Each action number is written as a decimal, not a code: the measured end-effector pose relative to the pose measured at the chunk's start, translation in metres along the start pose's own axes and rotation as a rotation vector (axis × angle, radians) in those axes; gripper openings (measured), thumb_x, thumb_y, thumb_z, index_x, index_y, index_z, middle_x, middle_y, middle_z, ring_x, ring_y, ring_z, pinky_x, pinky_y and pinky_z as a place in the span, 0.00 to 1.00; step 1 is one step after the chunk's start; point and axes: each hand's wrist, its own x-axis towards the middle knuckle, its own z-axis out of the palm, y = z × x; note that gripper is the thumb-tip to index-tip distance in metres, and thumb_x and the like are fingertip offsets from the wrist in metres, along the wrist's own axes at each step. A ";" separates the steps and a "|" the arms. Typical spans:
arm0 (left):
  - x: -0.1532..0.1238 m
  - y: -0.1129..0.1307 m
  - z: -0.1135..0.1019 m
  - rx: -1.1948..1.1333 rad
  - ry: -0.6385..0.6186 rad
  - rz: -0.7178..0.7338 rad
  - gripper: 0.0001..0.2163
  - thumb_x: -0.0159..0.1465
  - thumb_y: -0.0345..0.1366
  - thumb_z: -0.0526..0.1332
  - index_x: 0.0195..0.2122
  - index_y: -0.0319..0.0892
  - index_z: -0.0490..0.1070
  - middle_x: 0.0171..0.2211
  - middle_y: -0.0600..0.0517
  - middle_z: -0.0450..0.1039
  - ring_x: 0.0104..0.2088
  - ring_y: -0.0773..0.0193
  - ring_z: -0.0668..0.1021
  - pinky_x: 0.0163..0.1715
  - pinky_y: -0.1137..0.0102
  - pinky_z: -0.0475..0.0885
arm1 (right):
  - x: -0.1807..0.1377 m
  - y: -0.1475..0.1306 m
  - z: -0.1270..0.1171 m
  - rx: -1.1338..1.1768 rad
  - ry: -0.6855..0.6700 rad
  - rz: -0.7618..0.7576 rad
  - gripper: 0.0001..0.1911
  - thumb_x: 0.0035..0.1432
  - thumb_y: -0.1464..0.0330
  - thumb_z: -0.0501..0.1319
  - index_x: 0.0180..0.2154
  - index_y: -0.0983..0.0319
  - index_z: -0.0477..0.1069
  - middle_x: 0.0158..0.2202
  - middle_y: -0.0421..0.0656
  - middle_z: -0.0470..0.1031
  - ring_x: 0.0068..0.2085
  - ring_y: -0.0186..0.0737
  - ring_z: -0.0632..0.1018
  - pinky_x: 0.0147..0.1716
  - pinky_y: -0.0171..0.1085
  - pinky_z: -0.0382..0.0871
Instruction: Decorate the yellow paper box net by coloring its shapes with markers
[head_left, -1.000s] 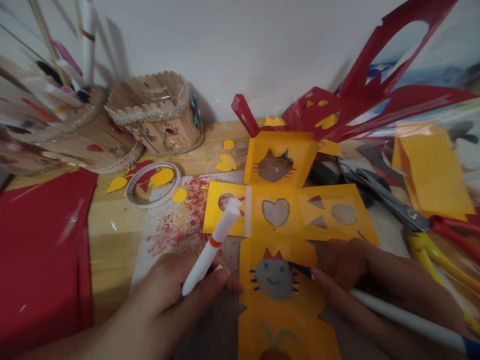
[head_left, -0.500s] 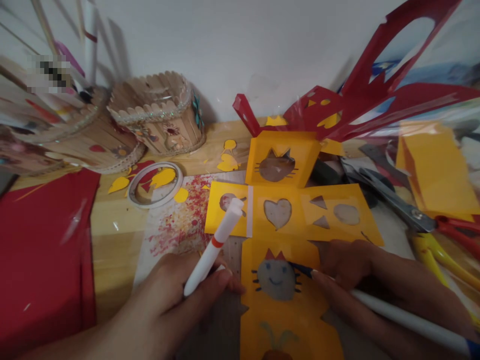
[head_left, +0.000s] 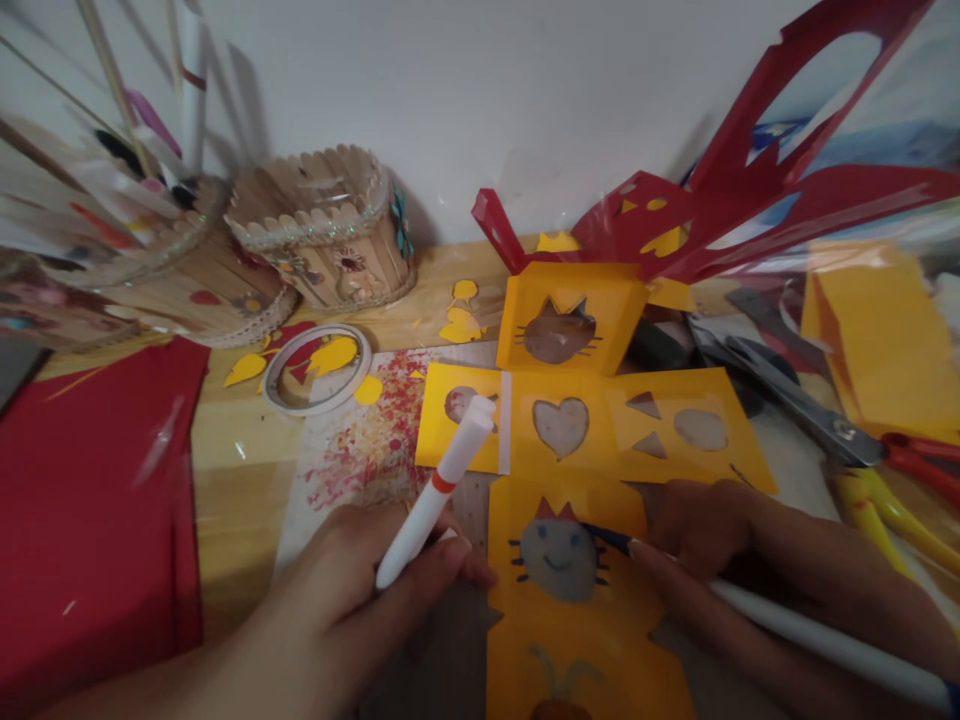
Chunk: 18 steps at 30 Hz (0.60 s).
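The left hand (head_left: 360, 575), tilted in from lower left, has its fingers (head_left: 427, 585) pinching an orange-banded marker (head_left: 427, 515); the right hand (head_left: 720, 540) slants in, fingers pinching a blue-tipped marker (head_left: 795, 620) at one cat face (head_left: 559, 580). Two markers, then, one unfolded yellow card (head_left: 510, 640) between the hands, and one tape roll (head_left: 300, 408).

There are two held markers (head_left: 435, 488) (head_left: 810, 622) and one tape ring (head_left: 319, 408).
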 end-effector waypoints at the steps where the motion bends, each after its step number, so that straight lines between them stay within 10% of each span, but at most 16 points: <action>1: 0.001 0.000 0.000 0.000 0.002 0.000 0.16 0.63 0.46 0.51 0.31 0.45 0.74 0.20 0.56 0.69 0.20 0.70 0.70 0.20 0.78 0.65 | 0.000 -0.001 0.000 -0.006 0.003 -0.002 0.13 0.54 0.65 0.59 0.20 0.58 0.59 0.17 0.35 0.65 0.18 0.32 0.67 0.16 0.31 0.59; 18: -0.002 0.000 0.001 0.016 0.017 -0.008 0.15 0.62 0.45 0.52 0.26 0.43 0.72 0.20 0.56 0.70 0.20 0.70 0.71 0.20 0.78 0.65 | 0.001 0.002 -0.003 -0.031 0.002 -0.129 0.14 0.54 0.70 0.57 0.21 0.58 0.53 0.17 0.32 0.62 0.17 0.30 0.65 0.14 0.29 0.58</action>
